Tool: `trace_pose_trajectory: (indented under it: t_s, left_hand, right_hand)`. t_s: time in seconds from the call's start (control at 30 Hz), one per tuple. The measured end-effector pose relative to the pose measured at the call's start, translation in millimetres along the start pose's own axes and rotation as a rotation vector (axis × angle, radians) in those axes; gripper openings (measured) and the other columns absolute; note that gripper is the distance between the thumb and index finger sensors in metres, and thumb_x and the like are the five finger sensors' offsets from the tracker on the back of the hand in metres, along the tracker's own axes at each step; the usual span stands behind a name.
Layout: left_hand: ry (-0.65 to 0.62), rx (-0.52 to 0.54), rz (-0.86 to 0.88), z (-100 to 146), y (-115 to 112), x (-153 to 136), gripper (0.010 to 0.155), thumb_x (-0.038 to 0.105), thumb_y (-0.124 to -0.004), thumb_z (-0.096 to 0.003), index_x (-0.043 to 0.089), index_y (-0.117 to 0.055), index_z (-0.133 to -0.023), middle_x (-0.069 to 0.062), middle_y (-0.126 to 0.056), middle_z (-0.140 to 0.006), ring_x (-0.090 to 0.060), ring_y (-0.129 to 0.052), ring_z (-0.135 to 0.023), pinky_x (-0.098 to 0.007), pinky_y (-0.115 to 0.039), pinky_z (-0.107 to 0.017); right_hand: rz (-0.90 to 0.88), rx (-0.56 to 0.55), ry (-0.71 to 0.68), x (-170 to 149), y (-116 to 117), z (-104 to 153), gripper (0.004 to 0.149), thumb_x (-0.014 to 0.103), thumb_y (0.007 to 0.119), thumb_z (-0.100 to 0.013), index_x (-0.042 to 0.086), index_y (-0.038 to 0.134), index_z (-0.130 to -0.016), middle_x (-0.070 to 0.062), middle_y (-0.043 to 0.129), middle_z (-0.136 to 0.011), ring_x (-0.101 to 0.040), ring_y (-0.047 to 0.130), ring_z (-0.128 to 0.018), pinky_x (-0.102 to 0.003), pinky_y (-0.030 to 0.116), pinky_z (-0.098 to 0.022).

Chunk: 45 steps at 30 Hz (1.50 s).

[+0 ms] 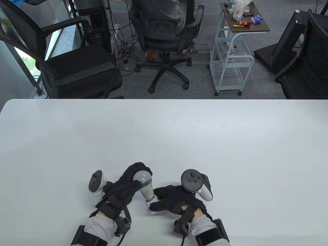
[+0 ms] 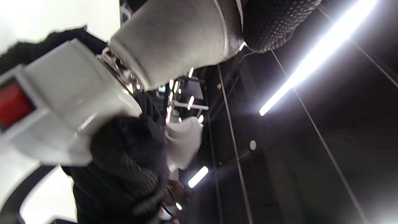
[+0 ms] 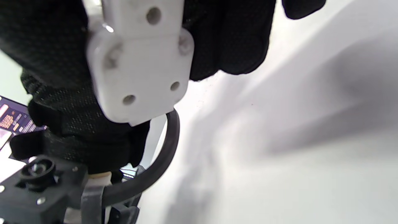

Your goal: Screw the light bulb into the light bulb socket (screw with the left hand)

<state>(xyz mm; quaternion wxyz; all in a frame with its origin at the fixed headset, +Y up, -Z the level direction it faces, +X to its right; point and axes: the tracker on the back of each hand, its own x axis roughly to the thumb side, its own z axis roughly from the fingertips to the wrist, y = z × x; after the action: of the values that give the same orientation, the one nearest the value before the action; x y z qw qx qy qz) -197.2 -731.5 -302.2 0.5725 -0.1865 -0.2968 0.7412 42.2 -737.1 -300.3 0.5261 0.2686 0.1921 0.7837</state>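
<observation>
A white light bulb lies tilted near the table's front edge, its metal base in a white socket. My left hand grips the bulb's round end. My right hand holds the socket. In the left wrist view the bulb's neck meets the socket, which has a red switch; silver thread shows between them. In the right wrist view my gloved fingers wrap the socket's base plate, which has screw holes.
The white table stretches far and wide beyond the hands. Office chairs and a small cart stand behind its far edge. A black cable hangs near my right wrist.
</observation>
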Motion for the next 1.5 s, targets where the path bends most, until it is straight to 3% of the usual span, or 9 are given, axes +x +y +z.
trace_pose_trajectory:
  t_s: [0.13, 0.27, 0.4, 0.63, 0.8, 1.0, 1.17, 1.33, 1.5]
  left_hand:
    - [0.060, 0.034, -0.104, 1.7, -0.1, -1.8, 0.085, 0.064, -0.073, -0.0622, 0.031, -0.022, -0.121, -0.029, -0.015, -0.118, -0.055, -0.014, -0.108, -0.088, -0.021, -0.064]
    - [0.084, 0.063, -0.146, 2.0, -1.6, -0.3, 0.090, 0.072, -0.070, -0.0597, 0.028, -0.020, -0.120, -0.026, -0.020, -0.115, -0.053, -0.020, -0.107, -0.087, -0.023, -0.064]
    - [0.120, 0.156, -0.240, 4.8, 0.8, 2.1, 0.077, 0.064, -0.072, -0.0632, 0.027, -0.031, -0.117, -0.021, -0.039, -0.111, -0.047, -0.038, -0.106, -0.085, -0.032, -0.066]
    - [0.017, 0.030, 0.046, 3.1, 6.3, -4.9, 0.069, 0.044, -0.062, -0.0670, 0.014, -0.031, -0.121, -0.029, -0.041, -0.118, -0.054, -0.038, -0.110, -0.088, -0.030, -0.064]
    - [0.100, 0.028, -0.071, 2.3, 1.4, -4.4, 0.085, 0.069, -0.066, -0.0637, 0.025, -0.022, -0.121, -0.031, -0.021, -0.119, -0.057, -0.018, -0.108, -0.088, -0.023, -0.064]
    - [0.132, 0.200, -0.325, 5.7, 0.4, 5.9, 0.072, 0.057, -0.075, -0.0643, 0.027, -0.036, -0.117, -0.023, -0.046, -0.111, -0.049, -0.043, -0.107, -0.085, -0.036, -0.065]
    - [0.010, 0.075, -0.085, 2.2, 4.0, 0.7, 0.070, 0.047, -0.078, -0.0635, 0.024, -0.040, -0.118, -0.022, -0.049, -0.116, -0.047, -0.048, -0.110, -0.085, -0.038, -0.067]
    - [0.023, 0.015, -0.041, 0.4, 2.2, -1.4, 0.076, 0.043, -0.074, -0.0640, 0.015, -0.032, -0.120, -0.025, -0.041, -0.119, -0.052, -0.036, -0.111, -0.087, -0.031, -0.065]
    - [0.081, -0.057, -0.055, 1.7, 2.8, -0.5, 0.093, 0.068, -0.070, -0.0624, 0.019, -0.021, -0.123, -0.031, -0.011, -0.119, -0.057, -0.007, -0.107, -0.089, -0.017, -0.062]
  right_hand:
    - [0.028, -0.039, -0.006, 4.0, -2.0, 2.1, 0.063, 0.048, 0.096, -0.042, 0.004, 0.081, -0.086, -0.023, 0.090, -0.077, -0.044, 0.088, -0.069, -0.074, 0.050, -0.065]
    - [0.098, -0.057, 0.024, 5.6, -1.0, 2.4, 0.063, 0.046, 0.097, -0.042, 0.004, 0.081, -0.086, -0.024, 0.090, -0.077, -0.044, 0.087, -0.070, -0.074, 0.049, -0.066]
    - [0.127, -0.041, 0.043, 5.8, 1.0, 1.5, 0.063, 0.045, 0.097, -0.042, 0.003, 0.082, -0.085, -0.024, 0.090, -0.077, -0.045, 0.087, -0.069, -0.075, 0.048, -0.066]
    - [0.037, -0.005, 0.020, 0.7, -2.7, 1.3, 0.062, 0.046, 0.096, -0.042, 0.004, 0.082, -0.085, -0.024, 0.090, -0.077, -0.045, 0.087, -0.069, -0.074, 0.049, -0.065]
    - [0.111, -0.045, 0.045, 4.0, -1.2, 2.0, 0.062, 0.046, 0.097, -0.042, 0.003, 0.081, -0.086, -0.024, 0.090, -0.077, -0.045, 0.086, -0.070, -0.075, 0.048, -0.066]
    - [0.197, -0.066, 0.058, 7.6, 0.6, 2.0, 0.062, 0.044, 0.098, -0.041, 0.003, 0.082, -0.085, -0.025, 0.089, -0.077, -0.046, 0.086, -0.070, -0.075, 0.047, -0.066]
    - [0.152, -0.038, -0.008, 9.4, -1.2, 0.9, 0.062, 0.047, 0.097, -0.041, 0.005, 0.083, -0.084, -0.022, 0.092, -0.076, -0.043, 0.089, -0.068, -0.074, 0.050, -0.066]
    - [0.110, -0.026, -0.002, 4.2, -2.3, 1.0, 0.062, 0.046, 0.098, -0.041, 0.004, 0.083, -0.084, -0.023, 0.091, -0.076, -0.044, 0.088, -0.069, -0.075, 0.049, -0.066]
    - [0.193, -0.074, 0.018, 8.8, -0.4, 2.8, 0.062, 0.045, 0.098, -0.041, 0.005, 0.082, -0.085, -0.023, 0.090, -0.078, -0.045, 0.086, -0.071, -0.075, 0.047, -0.067]
